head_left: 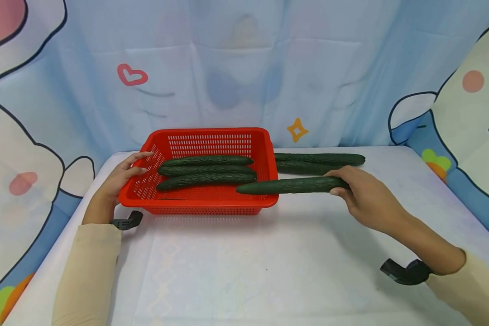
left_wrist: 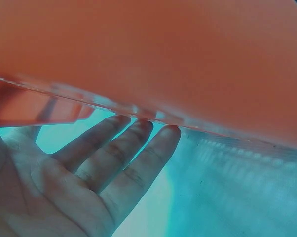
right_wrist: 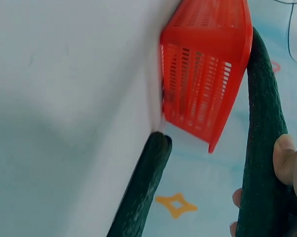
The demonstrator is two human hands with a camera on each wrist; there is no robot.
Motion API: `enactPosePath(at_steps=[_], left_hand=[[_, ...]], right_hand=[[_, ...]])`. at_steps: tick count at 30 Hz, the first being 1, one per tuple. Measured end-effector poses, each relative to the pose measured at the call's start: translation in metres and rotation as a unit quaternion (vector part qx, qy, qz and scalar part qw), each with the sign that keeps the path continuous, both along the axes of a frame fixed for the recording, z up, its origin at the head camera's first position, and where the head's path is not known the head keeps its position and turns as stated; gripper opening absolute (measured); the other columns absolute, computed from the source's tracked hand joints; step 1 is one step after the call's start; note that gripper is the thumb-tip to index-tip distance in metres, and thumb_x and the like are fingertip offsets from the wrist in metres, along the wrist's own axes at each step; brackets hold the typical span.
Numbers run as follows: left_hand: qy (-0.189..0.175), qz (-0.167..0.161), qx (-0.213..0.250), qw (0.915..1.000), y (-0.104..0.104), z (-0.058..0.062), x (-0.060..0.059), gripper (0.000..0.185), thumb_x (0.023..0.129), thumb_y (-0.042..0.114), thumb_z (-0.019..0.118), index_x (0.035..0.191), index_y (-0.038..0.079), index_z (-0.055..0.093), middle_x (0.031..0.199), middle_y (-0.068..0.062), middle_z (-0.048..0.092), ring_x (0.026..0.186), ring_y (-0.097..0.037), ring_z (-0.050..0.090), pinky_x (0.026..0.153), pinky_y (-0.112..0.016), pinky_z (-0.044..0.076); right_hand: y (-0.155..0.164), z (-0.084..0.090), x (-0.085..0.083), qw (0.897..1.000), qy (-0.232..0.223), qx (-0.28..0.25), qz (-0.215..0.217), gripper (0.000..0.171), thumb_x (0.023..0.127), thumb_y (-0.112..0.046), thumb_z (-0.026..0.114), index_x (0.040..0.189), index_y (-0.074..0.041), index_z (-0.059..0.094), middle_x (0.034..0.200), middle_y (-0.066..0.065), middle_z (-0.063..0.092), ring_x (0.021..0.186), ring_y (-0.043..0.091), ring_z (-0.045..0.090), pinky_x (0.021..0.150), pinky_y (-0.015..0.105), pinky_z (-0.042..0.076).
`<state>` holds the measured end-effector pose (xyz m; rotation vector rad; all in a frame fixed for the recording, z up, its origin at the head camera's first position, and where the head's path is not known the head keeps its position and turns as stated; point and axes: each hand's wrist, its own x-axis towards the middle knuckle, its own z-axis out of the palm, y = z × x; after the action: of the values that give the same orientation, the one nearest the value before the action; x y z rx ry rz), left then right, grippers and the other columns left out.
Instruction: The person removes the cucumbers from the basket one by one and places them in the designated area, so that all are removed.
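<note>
A red slotted basket (head_left: 212,132) stands on the white table and holds three dark green cucumbers (head_left: 208,170) lying lengthwise. My left hand (head_left: 124,174) holds its left rim, one digit on top; in the left wrist view three fingers (left_wrist: 124,158) lie straight under the basket (left_wrist: 163,59). My right hand (head_left: 338,183) grips the right end of a fourth cucumber (head_left: 289,185), whose left tip hovers over the basket's front right corner. The right wrist view shows this cucumber (right_wrist: 262,148) beside the basket's wall (right_wrist: 203,84), my thumb (right_wrist: 285,158) on it.
Two more cucumbers (head_left: 318,159) lie on the table (head_left: 244,262) just right of the basket, towards the back; one shows in the right wrist view (right_wrist: 143,192). A cartoon-printed blue cloth (head_left: 236,68) hangs behind and at both sides.
</note>
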<state>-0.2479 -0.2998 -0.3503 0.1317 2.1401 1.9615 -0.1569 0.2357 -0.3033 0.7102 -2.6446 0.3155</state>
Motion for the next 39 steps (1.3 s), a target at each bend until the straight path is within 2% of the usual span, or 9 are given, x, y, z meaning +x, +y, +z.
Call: enactPosePath(at_steps=[7, 11, 19, 25, 32, 36, 39], left_hand=[[0.002, 0.002, -0.003, 1.0000, 0.001, 0.001, 0.000, 0.049, 0.093, 0.018, 0.051, 0.138, 0.029, 0.037, 0.143, -0.014, 0.025, 0.104, -0.020, 0.056, 0.075, -0.034, 0.056], [-0.001, 0.001, 0.002, 1.0000, 0.000, 0.002, 0.001, 0.049, 0.093, 0.017, 0.050, 0.139, 0.029, 0.037, 0.143, -0.014, 0.025, 0.104, -0.020, 0.057, 0.075, -0.034, 0.056], [0.001, 0.000, 0.007, 1.0000, -0.001, 0.001, 0.000, 0.048, 0.093, 0.017, 0.050, 0.139, 0.028, 0.037, 0.143, -0.013, 0.025, 0.104, -0.021, 0.056, 0.076, -0.034, 0.056], [-0.001, 0.003, 0.011, 0.9999, -0.001, 0.000, 0.000, 0.047, 0.094, 0.017, 0.050, 0.138, 0.029, 0.038, 0.143, -0.013, 0.025, 0.105, -0.020, 0.055, 0.076, -0.034, 0.056], [-0.003, 0.003, 0.014, 0.9999, -0.001, 0.000, -0.001, 0.048, 0.094, 0.017, 0.050, 0.138, 0.029, 0.038, 0.143, -0.012, 0.025, 0.105, -0.021, 0.055, 0.076, -0.034, 0.056], [-0.004, 0.001, 0.017, 0.9999, 0.000, 0.001, 0.000, 0.048, 0.094, 0.016, 0.050, 0.139, 0.028, 0.037, 0.142, -0.012, 0.026, 0.106, -0.022, 0.055, 0.077, -0.035, 0.056], [-0.007, 0.005, 0.018, 0.9998, 0.000, 0.002, 0.001, 0.049, 0.093, 0.016, 0.050, 0.139, 0.027, 0.037, 0.140, -0.011, 0.028, 0.105, -0.022, 0.056, 0.077, -0.036, 0.055]], right_hand=[[0.020, 0.002, 0.001, 1.000, 0.010, 0.001, -0.017, 0.035, 0.080, -0.012, 0.068, 0.113, -0.004, 0.058, 0.094, 0.006, 0.060, 0.070, 0.012, 0.049, 0.063, 0.034, 0.049], [0.034, 0.003, -0.002, 0.999, 0.002, -0.002, -0.039, 0.036, 0.080, -0.011, 0.069, 0.114, -0.004, 0.058, 0.094, 0.007, 0.060, 0.069, 0.013, 0.049, 0.059, 0.032, 0.048], [0.063, -0.002, -0.014, 0.997, -0.012, -0.021, -0.072, 0.033, 0.083, -0.010, 0.065, 0.113, 0.001, 0.056, 0.102, 0.018, 0.058, 0.077, 0.025, 0.054, 0.062, 0.044, 0.052], [0.082, -0.004, -0.023, 0.995, -0.017, -0.031, -0.095, 0.033, 0.086, -0.010, 0.062, 0.114, 0.005, 0.054, 0.106, 0.024, 0.057, 0.087, 0.035, 0.054, 0.072, 0.056, 0.049], [0.092, -0.015, -0.033, 0.990, -0.065, -0.031, -0.124, 0.035, 0.088, -0.014, 0.060, 0.115, 0.008, 0.052, 0.108, 0.028, 0.054, 0.085, 0.036, 0.053, 0.070, 0.056, 0.049], [0.089, -0.023, -0.038, 0.987, -0.097, -0.029, -0.124, 0.036, 0.088, -0.014, 0.060, 0.115, 0.009, 0.052, 0.107, 0.028, 0.054, 0.082, 0.034, 0.052, 0.069, 0.054, 0.049], [0.084, -0.028, -0.044, 0.986, -0.114, -0.023, -0.119, 0.037, 0.088, -0.013, 0.060, 0.117, 0.009, 0.051, 0.109, 0.029, 0.054, 0.086, 0.036, 0.053, 0.073, 0.055, 0.047]])
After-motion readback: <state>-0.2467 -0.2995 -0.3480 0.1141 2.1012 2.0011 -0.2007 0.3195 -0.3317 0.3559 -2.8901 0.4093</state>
